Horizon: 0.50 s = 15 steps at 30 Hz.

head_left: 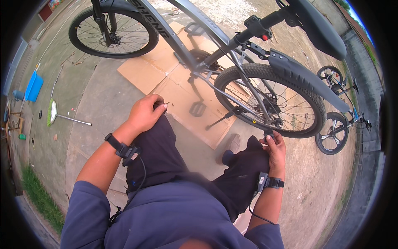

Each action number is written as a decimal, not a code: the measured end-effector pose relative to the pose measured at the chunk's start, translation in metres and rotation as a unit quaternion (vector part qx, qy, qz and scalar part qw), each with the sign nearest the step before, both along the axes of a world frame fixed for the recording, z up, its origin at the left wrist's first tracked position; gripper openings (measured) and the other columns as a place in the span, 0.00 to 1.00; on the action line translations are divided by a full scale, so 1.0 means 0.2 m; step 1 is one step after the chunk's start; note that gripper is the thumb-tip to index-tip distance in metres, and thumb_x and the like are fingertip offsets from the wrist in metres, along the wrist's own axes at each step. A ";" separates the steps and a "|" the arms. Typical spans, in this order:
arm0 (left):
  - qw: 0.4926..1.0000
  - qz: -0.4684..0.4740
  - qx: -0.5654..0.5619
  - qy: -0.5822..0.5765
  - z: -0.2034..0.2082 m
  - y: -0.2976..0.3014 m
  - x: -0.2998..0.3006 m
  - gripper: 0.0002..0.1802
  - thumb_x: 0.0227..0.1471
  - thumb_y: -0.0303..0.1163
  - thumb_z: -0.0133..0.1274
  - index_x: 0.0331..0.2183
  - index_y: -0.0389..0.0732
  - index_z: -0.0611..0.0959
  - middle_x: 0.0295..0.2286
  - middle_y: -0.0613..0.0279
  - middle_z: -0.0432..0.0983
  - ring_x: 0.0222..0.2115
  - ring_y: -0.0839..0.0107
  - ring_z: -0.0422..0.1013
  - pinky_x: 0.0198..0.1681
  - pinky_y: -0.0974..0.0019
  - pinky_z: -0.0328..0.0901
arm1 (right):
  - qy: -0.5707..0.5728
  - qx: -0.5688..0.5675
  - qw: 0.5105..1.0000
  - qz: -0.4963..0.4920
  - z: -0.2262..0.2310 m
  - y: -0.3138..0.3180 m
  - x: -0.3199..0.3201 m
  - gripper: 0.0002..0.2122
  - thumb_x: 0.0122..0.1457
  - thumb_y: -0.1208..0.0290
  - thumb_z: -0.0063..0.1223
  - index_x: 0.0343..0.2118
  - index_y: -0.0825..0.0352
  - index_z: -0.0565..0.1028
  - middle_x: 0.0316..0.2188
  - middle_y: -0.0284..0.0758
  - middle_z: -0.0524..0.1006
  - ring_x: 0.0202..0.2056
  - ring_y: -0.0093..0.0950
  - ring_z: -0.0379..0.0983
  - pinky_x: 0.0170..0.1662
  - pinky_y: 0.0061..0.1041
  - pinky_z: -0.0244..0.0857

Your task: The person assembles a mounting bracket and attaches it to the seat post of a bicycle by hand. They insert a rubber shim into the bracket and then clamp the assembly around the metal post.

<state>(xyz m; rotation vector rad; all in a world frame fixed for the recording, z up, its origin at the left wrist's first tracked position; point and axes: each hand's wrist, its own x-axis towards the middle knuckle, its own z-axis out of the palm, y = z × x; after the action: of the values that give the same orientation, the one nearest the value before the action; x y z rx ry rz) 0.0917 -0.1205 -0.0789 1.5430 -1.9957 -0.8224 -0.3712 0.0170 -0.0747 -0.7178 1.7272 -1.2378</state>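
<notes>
My left hand (146,111) lies over my left knee with its fingers curled. A tiny dark piece shows at its thumb tip, too small to name. My right hand (275,149), by my right knee, pinches a small black part (268,133) between thumb and fingers. That part is close to the hub end of the rear wheel (319,118); I cannot tell whether they touch. The grey bicycle (186,58) stands in front of me, its kickstand (222,118) down on the flattened cardboard (153,72). A black mudguard (296,74) arches over the rear wheel.
A second bicycle (333,137) is at the far right, beside a concrete wall (365,103). On the left are a blue dustpan (34,87) and a broom (52,112) with green and white bristles. My shoe (234,143) rests beside the cardboard's near edge.
</notes>
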 end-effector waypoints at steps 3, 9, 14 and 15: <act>1.000 -0.001 0.000 -0.008 0.00 0.00 0.00 0.15 0.58 0.37 0.59 0.41 0.35 0.82 0.38 0.50 0.80 0.38 0.55 0.78 0.43 0.59 0.71 | -0.002 -0.001 1.000 -0.001 0.00 0.00 0.00 0.23 0.58 0.67 0.68 0.53 0.69 0.72 0.42 0.33 0.80 0.36 0.25 0.81 0.33 0.16 0.69; 1.000 -0.002 0.003 -0.006 0.01 0.00 0.00 0.15 0.58 0.37 0.59 0.41 0.35 0.82 0.38 0.50 0.80 0.38 0.56 0.78 0.43 0.59 0.71 | -0.003 -0.003 1.000 -0.001 0.01 0.00 0.01 0.23 0.58 0.67 0.68 0.53 0.69 0.72 0.42 0.33 0.80 0.36 0.25 0.81 0.33 0.15 0.69; 1.000 -0.002 0.006 -0.003 0.02 0.00 -0.01 0.15 0.58 0.37 0.59 0.41 0.35 0.82 0.37 0.50 0.80 0.38 0.55 0.78 0.42 0.59 0.71 | -0.007 -0.002 1.000 0.000 0.01 0.00 0.01 0.22 0.58 0.68 0.68 0.52 0.69 0.72 0.41 0.33 0.80 0.36 0.25 0.81 0.33 0.15 0.69; 1.000 -0.001 0.006 -0.001 0.02 0.00 0.00 0.15 0.58 0.37 0.59 0.41 0.35 0.82 0.37 0.49 0.80 0.38 0.55 0.78 0.42 0.59 0.71 | -0.008 -0.002 1.000 0.000 0.01 0.00 0.01 0.22 0.58 0.68 0.68 0.52 0.69 0.72 0.42 0.33 0.80 0.36 0.25 0.81 0.33 0.15 0.69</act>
<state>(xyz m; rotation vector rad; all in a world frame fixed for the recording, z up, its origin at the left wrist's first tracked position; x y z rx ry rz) 0.0909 -0.1200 -0.0757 1.5496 -1.9970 -0.8339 -0.3697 0.0168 -0.0728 -0.7083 1.7129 -1.2432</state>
